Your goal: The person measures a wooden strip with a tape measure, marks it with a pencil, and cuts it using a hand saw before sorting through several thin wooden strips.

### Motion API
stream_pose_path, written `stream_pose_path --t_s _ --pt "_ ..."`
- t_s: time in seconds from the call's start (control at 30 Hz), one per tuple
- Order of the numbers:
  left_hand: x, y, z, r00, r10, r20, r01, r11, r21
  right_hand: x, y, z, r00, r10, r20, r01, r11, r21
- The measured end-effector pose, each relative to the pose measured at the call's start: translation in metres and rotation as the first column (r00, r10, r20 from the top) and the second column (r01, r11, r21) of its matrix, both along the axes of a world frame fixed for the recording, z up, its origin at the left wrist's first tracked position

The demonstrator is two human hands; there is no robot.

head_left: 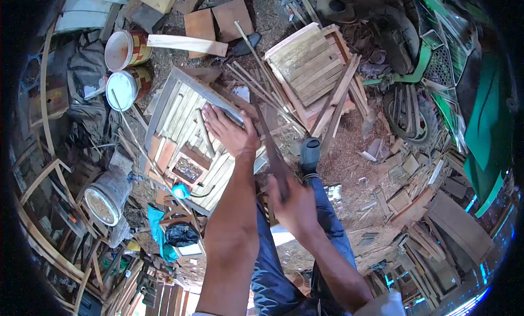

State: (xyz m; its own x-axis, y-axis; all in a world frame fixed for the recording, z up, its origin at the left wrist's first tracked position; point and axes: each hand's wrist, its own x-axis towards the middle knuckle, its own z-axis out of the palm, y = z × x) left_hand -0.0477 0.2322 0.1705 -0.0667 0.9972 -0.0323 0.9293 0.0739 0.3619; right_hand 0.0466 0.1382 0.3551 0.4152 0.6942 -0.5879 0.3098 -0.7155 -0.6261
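My left hand (232, 131) lies on a slatted wooden worktop (183, 105) by its right edge, fingers stretched out and thumb apart. What is under the palm is hidden. Near its fingertips, a short wooden stick (204, 133) rests on the slats. My right hand (295, 204), smeared by motion, is closed around the handle end of a handsaw (267, 133). The long dark blade points away from me, just right of the worktop's edge. Lower on the worktop are a framed opening (189, 167) with small bits in it and a round blue-and-white object (180, 191).
A second slatted wooden piece (307, 67) stands ahead, with loose strips leaning on it. Paint buckets (121, 90) stand at the left, and a clear bucket (103, 201) lower down. My shoe (310, 152) is on the shaving-covered ground. Scrap boards (458, 223) are piled at the right.
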Motion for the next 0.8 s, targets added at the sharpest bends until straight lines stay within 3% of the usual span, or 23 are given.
stream_pose_path --t_s 0.03,0.07,0.17,0.23,0.27,0.3,0.33,0.37,0.5,0.57,0.63,0.67,0.77,0.8 --pt "0.002 0.0 0.002 1.0 0.01 -0.006 -0.01 1.0 -0.014 0.003 -0.012 0.018 0.998 -0.063 -0.003 0.063 0.995 0.081" --pt "0.005 0.001 0.002 1.0 0.015 -0.007 -0.015 1.0 -0.023 0.013 -0.034 0.054 0.993 0.029 -0.112 -0.053 0.975 -0.218" --pt "0.002 -0.001 -0.002 1.0 -0.013 0.011 0.012 1.0 0.029 0.017 -0.054 0.093 0.988 0.006 -0.155 -0.03 0.988 -0.15" --pt "0.004 0.005 0.0 1.0 0.008 0.004 -0.008 1.0 -0.001 0.012 -0.036 0.079 0.995 0.057 -0.085 -0.051 0.996 0.077" --pt "0.006 0.005 0.004 1.0 0.015 0.009 -0.015 1.0 -0.02 0.004 -0.017 0.059 0.994 -0.068 -0.09 0.065 0.997 -0.044" --pt "0.003 0.001 -0.002 1.0 0.006 0.003 -0.006 1.0 0.014 -0.001 -0.002 0.019 1.0 -0.015 -0.017 0.012 0.99 -0.143" --pt "0.004 0.002 -0.006 1.0 -0.006 0.021 0.006 0.999 0.039 -0.005 0.014 -0.015 0.998 0.042 0.052 -0.038 0.996 -0.075" --pt "0.0 0.0 -0.005 1.0 -0.02 0.023 0.019 0.998 0.052 -0.004 0.027 -0.019 0.997 0.078 0.016 -0.076 0.992 -0.097" --pt "0.006 0.002 0.004 1.0 0.016 -0.022 -0.017 1.0 -0.022 0.004 -0.038 0.069 0.999 -0.029 -0.018 0.029 0.999 0.026" --pt "0.004 0.006 0.003 1.0 0.014 -0.004 -0.014 1.0 -0.014 0.012 -0.048 0.098 0.996 -0.04 -0.083 0.03 0.994 -0.109" --pt "0.007 0.005 0.004 1.0 0.014 0.006 -0.013 1.0 -0.008 0.009 -0.044 0.087 0.998 -0.024 -0.05 0.02 0.995 -0.093" --pt "0.007 0.005 0.006 1.0 0.013 0.022 -0.013 1.0 -0.015 0.003 -0.031 0.057 1.0 -0.004 0.017 0.004 1.0 -0.008" --pt "0.001 0.001 -0.005 1.0 -0.002 0.026 0.001 0.998 0.059 -0.012 0.028 -0.034 0.978 0.104 0.183 -0.098 0.994 -0.044" --pt "-0.001 0.002 -0.005 0.999 -0.021 0.038 0.018 0.996 0.083 -0.009 0.032 -0.022 0.997 0.069 0.037 -0.063 0.987 -0.145"
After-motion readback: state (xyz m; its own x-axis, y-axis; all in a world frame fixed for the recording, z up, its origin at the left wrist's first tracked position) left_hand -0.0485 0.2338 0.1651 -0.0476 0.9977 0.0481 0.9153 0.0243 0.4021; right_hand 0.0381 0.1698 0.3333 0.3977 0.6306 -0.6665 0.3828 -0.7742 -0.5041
